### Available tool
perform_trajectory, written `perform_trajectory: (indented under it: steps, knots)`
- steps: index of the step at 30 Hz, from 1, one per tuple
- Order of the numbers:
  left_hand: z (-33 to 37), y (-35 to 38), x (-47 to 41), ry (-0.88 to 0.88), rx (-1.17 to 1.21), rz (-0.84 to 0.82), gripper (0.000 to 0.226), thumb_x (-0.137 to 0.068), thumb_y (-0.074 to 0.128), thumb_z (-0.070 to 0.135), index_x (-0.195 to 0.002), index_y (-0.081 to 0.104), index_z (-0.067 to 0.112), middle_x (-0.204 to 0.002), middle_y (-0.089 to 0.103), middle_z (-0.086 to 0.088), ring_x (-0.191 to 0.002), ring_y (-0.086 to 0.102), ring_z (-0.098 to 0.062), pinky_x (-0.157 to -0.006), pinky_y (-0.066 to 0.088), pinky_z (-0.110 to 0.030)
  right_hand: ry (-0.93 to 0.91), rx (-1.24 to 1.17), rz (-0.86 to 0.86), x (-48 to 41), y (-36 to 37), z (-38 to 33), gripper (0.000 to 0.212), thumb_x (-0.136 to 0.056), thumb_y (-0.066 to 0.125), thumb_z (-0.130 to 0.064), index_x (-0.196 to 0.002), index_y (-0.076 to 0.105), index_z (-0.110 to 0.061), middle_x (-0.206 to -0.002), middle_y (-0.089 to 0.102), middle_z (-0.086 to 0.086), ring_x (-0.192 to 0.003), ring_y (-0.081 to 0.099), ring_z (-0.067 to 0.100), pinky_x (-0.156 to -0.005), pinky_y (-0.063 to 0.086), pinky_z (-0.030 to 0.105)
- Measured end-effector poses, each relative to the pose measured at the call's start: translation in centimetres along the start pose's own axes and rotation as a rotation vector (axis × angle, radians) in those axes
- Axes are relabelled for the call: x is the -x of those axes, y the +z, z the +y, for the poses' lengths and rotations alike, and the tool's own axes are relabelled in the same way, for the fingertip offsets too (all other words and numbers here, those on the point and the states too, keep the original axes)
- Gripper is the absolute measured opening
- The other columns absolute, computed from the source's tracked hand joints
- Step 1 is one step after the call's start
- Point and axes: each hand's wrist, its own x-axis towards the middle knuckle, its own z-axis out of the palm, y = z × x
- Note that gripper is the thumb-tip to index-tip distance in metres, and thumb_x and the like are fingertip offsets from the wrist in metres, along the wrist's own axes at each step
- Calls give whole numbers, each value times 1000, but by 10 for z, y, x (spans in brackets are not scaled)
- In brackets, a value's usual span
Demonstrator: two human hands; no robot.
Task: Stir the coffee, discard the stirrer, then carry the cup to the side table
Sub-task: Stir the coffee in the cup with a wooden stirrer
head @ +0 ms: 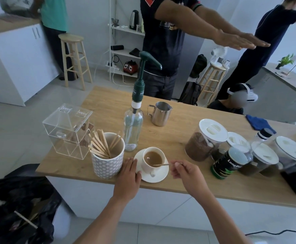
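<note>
**Stirrer in the cup**

The right hand (184, 170) pinches a wooden stirrer (161, 165) dipped in the coffee cup (153, 160). The left hand (128, 175) rests flat on the table (179, 131), apparently touching the saucer (158, 176).

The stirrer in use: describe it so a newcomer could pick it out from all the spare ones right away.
On the wooden counter, near its front edge, a white cup of milky coffee stands on a saucer. One thin wooden stirrer lies across the cup's rim, its tip in the coffee, pinched by the right hand. The other sticks stand bunched in the patterned holder beside it.
</note>
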Motion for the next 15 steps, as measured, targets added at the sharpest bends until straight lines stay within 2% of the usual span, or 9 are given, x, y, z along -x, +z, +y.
perform_trajectory:
  steps: [3,5,7,11,13,15]
  knots:
    - [0,-2,0,8,-9,-11,51,-99,41,32,-143,47,6,-149,47,-12,-141,39,-29,-114,30,-41,-6,48,100,-5,-2,-1,27,-99,47,-11,-86,70,-17,-75,68,9,-71,63,19,-77,56,40]
    - [2,-4,0,8,-8,-29,49,-100,46,28,-144,46,6,-149,46,-13,-142,38,-30,-115,31,-43,6,24,58,-3,5,-8,26,-99,47,-9,-95,70,-20,-80,70,1,-74,65,15,-72,58,28]
    - [3,-6,-1,2,-8,-43,49,-100,46,28,-144,45,6,-150,44,-14,-142,37,-31,-116,30,-44,11,1,-23,2,15,-12,26,-99,46,-7,-102,69,-18,-86,71,0,-74,66,10,-70,57,22]
    - [4,-8,-1,-7,12,-85,65,-96,25,43,-145,42,3,-151,41,-17,-143,34,-33,-118,27,-45,29,11,-8,14,12,-6,25,-99,45,-7,-102,69,-14,-85,70,3,-68,63,2,-66,55,18]
    - [4,-9,3,9,10,-84,67,-96,23,43,-146,40,2,-152,40,-17,-143,33,-33,-118,26,-45,35,10,31,18,5,-3,25,-99,45,-8,-100,69,-17,-82,69,1,-67,63,4,-65,54,16]
    - [5,-10,7,17,10,-93,67,-97,23,42,-146,39,0,-152,39,-18,-143,32,-33,-118,24,-44,36,7,71,18,-1,-3,25,-99,46,-9,-98,67,-22,-82,69,1,-70,63,10,-67,54,20]
